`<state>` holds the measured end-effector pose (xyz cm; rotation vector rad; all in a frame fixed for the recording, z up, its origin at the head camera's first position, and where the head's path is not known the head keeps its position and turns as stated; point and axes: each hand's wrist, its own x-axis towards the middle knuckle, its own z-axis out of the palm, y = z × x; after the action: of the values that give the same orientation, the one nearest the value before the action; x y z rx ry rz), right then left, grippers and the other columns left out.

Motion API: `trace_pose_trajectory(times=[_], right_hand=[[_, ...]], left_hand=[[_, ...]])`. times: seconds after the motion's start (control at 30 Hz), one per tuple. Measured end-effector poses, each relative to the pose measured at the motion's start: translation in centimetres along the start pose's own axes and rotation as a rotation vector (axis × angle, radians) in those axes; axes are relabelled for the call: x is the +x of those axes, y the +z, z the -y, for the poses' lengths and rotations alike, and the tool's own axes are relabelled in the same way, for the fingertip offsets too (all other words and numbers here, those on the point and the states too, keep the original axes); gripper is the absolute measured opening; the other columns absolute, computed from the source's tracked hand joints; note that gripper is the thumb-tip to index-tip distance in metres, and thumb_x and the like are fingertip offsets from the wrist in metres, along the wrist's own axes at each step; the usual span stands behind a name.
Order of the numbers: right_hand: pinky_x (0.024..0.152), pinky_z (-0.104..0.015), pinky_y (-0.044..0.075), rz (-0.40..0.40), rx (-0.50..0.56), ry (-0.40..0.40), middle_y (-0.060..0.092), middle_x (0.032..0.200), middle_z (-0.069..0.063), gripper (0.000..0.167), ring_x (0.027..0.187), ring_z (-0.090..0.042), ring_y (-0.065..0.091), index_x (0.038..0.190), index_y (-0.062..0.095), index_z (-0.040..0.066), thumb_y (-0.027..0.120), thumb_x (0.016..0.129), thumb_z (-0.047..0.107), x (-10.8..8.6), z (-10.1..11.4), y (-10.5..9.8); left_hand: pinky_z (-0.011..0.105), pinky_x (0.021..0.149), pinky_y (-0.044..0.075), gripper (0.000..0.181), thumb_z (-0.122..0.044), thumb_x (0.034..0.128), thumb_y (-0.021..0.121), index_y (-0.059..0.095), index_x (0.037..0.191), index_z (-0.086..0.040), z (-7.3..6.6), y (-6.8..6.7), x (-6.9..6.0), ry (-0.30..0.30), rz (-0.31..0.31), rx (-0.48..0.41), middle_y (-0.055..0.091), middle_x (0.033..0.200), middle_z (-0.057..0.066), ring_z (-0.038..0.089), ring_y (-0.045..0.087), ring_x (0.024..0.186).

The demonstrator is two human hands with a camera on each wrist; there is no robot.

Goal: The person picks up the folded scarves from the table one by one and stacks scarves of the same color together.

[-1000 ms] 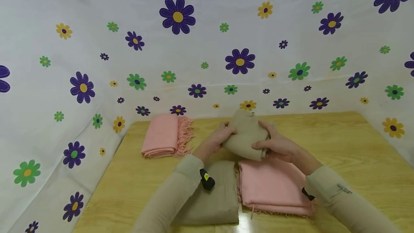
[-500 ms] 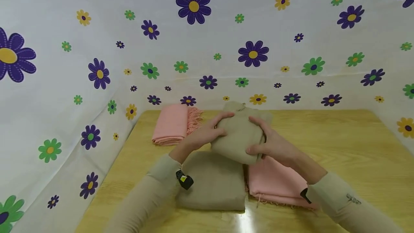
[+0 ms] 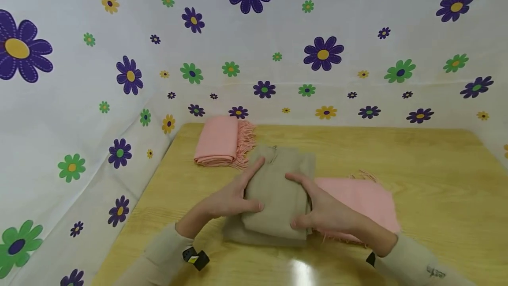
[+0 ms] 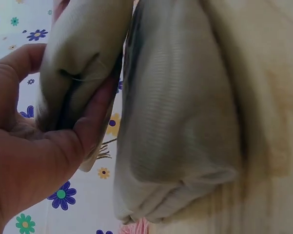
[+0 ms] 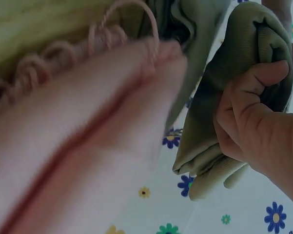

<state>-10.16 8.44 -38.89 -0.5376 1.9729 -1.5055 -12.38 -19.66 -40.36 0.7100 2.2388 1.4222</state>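
A folded khaki cloth [image 3: 274, 193] is gripped from both sides, left hand [image 3: 230, 197] at its left edge and right hand [image 3: 327, 208] at its right. Directly beneath is a second folded khaki cloth [image 3: 238, 232], mostly covered in the head view. The left wrist view shows a narrow gap between the held cloth [image 4: 87, 39] and the lower cloth [image 4: 175, 112]. There, the left thumb and fingers wrap the upper one's edge. From the right wrist, the right hand [image 5: 258, 112] pinches the upper cloth's folded end, thumb on top.
Right of the khaki cloths lies a folded pink fringed scarf [image 3: 357, 197], partly behind the right arm. Another folded pink scarf [image 3: 218, 138], fringe to the right, lies at the back left of the wooden table [image 3: 428, 167]. A flower-printed sheet [image 3: 341, 21] hangs behind.
Both hands have carried the held khaki cloth left and toward the body, from above the right pink scarf to over the other khaki cloth. The head view has shifted.
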Motion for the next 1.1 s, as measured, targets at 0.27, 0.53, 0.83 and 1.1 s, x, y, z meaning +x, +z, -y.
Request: trace_pose_trajectory(times=[0.27, 0.53, 0.83, 1.1], right_hand=[[0.098, -0.050, 0.043, 0.020, -0.102, 0.028, 0.009, 0.158, -0.022, 0.097, 0.131, -0.039, 0.037, 0.154, 0.026, 0.034, 0.085, 0.077, 0.021, -0.2, -0.9, 1.6], [0.047, -0.036, 0.053, 0.046, 0.025, 0.149, 0.057, 0.114, -0.028, 0.098, 0.058, -0.023, 0.063, 0.159, 0.004, 0.030, 0.074, 0.090, 0.032, 1.0, -2.5, 1.4], [0.041, -0.041, 0.052, -0.042, -0.065, 0.163, 0.055, 0.115, -0.029, 0.103, 0.047, -0.025, 0.061, 0.160, -0.001, 0.026, 0.072, 0.090, 0.040, 1.9, -2.2, 2.2], [0.046, -0.047, 0.054, -0.037, -0.125, 0.221, 0.043, 0.135, -0.037, 0.100, 0.057, -0.028, 0.066, 0.161, 0.003, 0.028, 0.073, 0.089, 0.041, 1.5, -0.6, 1.7]], left_hand=[[0.051, 0.113, 0.024, 0.102, -0.031, 0.0876, 0.075, 0.003, 0.160, -0.033, 0.7, 1.1, -2.5, -0.095, -0.005, 0.008, 0.002, 0.166, 0.003, 0.024, 0.017, 0.148], [0.053, 0.114, 0.022, 0.102, -0.028, 0.0887, 0.073, 0.001, 0.161, -0.021, 1.5, 2.1, -2.4, -0.147, -0.025, -0.004, 0.003, 0.166, 0.010, 0.031, 0.016, 0.148], [0.055, 0.112, 0.028, 0.099, -0.032, 0.0880, 0.072, 0.006, 0.161, -0.019, 1.7, 2.2, -3.0, -0.178, -0.104, 0.093, 0.011, 0.162, 0.022, 0.037, 0.025, 0.144], [0.058, 0.109, 0.033, 0.087, -0.041, 0.0916, 0.069, 0.019, 0.160, -0.019, 0.9, 1.1, -2.6, -0.213, -0.094, 0.265, 0.023, 0.156, 0.026, 0.042, 0.033, 0.139]])
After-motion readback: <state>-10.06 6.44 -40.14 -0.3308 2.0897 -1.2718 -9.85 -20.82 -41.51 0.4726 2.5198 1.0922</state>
